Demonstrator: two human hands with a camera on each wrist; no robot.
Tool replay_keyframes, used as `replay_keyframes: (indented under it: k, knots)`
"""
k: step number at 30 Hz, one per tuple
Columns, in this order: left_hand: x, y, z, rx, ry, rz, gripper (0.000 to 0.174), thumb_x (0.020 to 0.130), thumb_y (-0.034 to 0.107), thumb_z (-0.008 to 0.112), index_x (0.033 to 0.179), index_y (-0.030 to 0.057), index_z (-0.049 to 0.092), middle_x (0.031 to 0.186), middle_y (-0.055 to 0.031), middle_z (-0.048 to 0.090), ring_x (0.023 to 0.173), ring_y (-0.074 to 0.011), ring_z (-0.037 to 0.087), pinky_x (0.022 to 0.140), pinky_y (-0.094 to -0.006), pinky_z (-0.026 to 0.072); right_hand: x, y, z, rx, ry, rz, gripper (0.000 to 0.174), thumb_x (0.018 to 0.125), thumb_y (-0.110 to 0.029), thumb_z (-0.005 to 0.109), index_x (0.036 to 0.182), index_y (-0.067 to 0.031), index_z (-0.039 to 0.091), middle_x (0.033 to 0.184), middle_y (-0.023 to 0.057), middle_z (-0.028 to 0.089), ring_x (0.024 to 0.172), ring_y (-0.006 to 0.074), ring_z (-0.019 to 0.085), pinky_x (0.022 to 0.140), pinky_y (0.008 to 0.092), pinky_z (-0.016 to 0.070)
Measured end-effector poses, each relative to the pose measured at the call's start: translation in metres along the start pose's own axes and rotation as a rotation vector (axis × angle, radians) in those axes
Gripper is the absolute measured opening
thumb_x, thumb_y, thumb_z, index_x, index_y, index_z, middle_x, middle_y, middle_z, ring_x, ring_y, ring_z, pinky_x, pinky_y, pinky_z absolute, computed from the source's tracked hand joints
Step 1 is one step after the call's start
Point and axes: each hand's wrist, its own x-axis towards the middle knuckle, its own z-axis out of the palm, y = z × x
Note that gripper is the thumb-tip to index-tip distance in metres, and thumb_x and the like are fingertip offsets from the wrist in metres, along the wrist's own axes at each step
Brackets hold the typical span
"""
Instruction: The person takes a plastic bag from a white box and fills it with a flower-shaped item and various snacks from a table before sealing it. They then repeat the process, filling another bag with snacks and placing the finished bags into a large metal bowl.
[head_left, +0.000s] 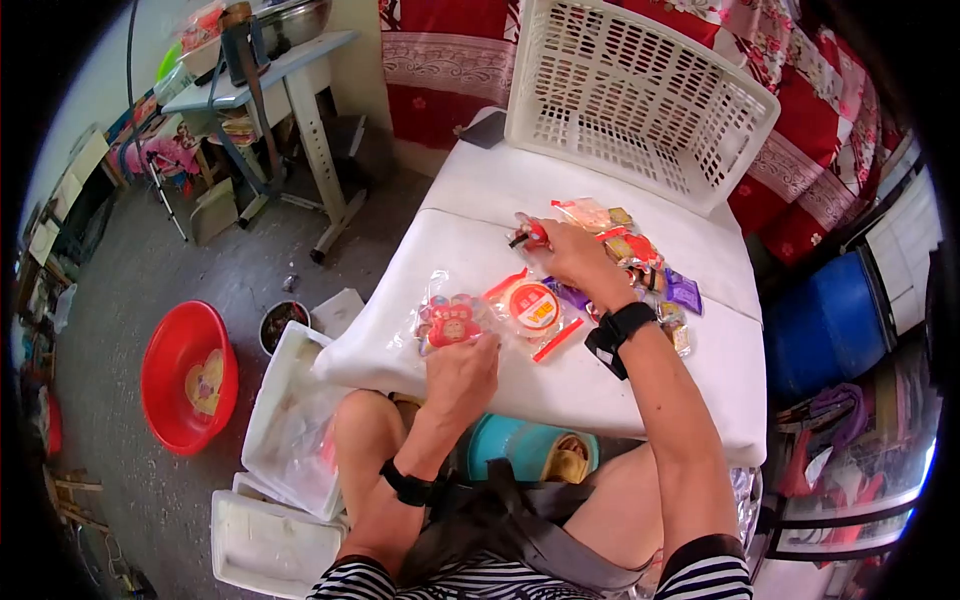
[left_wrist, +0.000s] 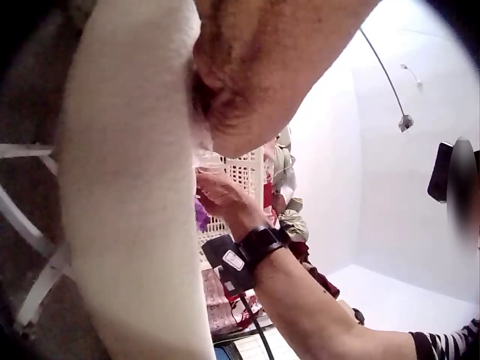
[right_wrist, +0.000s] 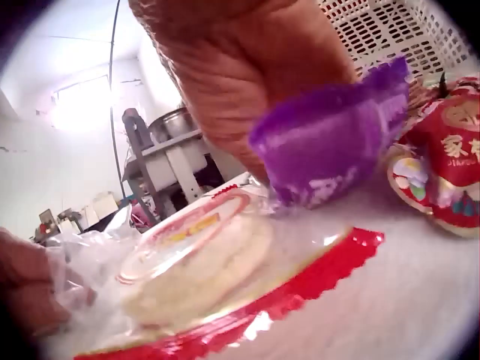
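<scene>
In the head view my left hand [head_left: 462, 375] pinches the near edge of a clear plastic bag [head_left: 450, 322] with a red cartoon print, lying on the white-covered table [head_left: 420, 240]. My right hand [head_left: 578, 262], farther back, grips a small red-and-black wrapped packet [head_left: 533, 236], partly hidden by its fingers. Between the hands lies a round pastry in a clear wrapper [head_left: 535, 308] with red ends. Close under the right hand, a purple packet [right_wrist: 330, 139] shows in the right wrist view, beside a red snack packet [right_wrist: 457, 142].
Several small snack packets [head_left: 640, 250] are heaped right of the right hand. A white plastic crate [head_left: 690, 185] stands tilted at the table's back. Left of the table are a red basin [head_left: 150, 375] and white foam boxes [head_left: 275, 545] on the floor.
</scene>
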Motion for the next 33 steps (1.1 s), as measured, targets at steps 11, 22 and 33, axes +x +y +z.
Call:
replay_keyframes:
  k: [11,22,33]
  knots:
    - [0.008,-0.006,-0.011,-0.449,0.195,-0.189,0.007,0.079,0.003,0.058,0.082,0.0012,0.063,0.060,-0.0151,0.057,0.051,-0.0224,0.055,0.050,-0.0318,0.0411,-0.059,-0.032,-0.051,0.445,0.523,0.152,0.028,0.078,-0.029,0.066,0.077,-0.0005,0.061,0.060,0.0067,0.055,0.051,0.0207,0.050,0.049,0.0342,0.0384]
    - [0.008,0.009,-0.019,-0.317,0.360,-0.090,0.007,0.079,0.001,0.059,0.085,0.0007,0.062,0.060,-0.0136,0.056,0.050,-0.0212,0.056,0.047,-0.0296,0.0404,-0.136,-0.065,-0.018,1.495,-0.305,0.543,0.023,0.087,-0.023,0.061,0.077,-0.0026,0.058,0.059,-0.0019,0.050,0.042,0.0017,0.040,0.034,0.0169,0.0313]
    - [0.005,0.019,-0.018,-0.130,0.168,0.147,0.022,0.074,-0.002,0.061,0.096,0.0005,0.063,0.067,-0.0158,0.061,0.057,-0.0286,0.061,0.049,-0.0347,0.0462,-0.123,-0.089,0.016,1.649,-0.015,0.521,0.020,0.092,-0.017,0.049,0.093,-0.0003,0.060,0.078,0.0075,0.062,0.061,0.0133,0.061,0.057,0.0258,0.0543]
